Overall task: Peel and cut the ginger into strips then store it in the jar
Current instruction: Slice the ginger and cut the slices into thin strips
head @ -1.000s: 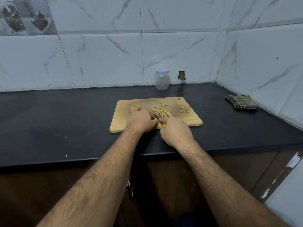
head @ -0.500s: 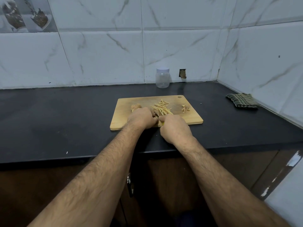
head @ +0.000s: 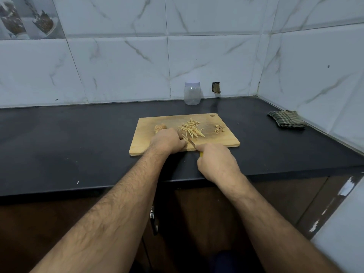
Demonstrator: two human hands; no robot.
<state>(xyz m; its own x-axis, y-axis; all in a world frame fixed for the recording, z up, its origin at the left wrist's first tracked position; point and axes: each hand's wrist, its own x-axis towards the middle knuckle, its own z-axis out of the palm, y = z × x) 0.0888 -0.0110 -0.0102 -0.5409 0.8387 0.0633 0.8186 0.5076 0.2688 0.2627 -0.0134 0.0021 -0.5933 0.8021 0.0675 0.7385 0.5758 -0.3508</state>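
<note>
R hand [head: 217, 163] w/ knife [head: 191, 143] (on board [head: 226, 139])

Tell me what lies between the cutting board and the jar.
Nothing: in the head view, only bare black counter separates the cutting board from the jar.

Right hand [head: 216, 163] grips knife [head: 192, 143] on cutting board [head: 226, 138]; left hand [head: 167, 140] beside ginger strips [head: 192, 129].

White marble-veined wall tiles [head: 122, 66] meet in a corner at upper right, above a black stone countertop [head: 59, 138] and brown wooden cabinet fronts [head: 275, 198].
</note>
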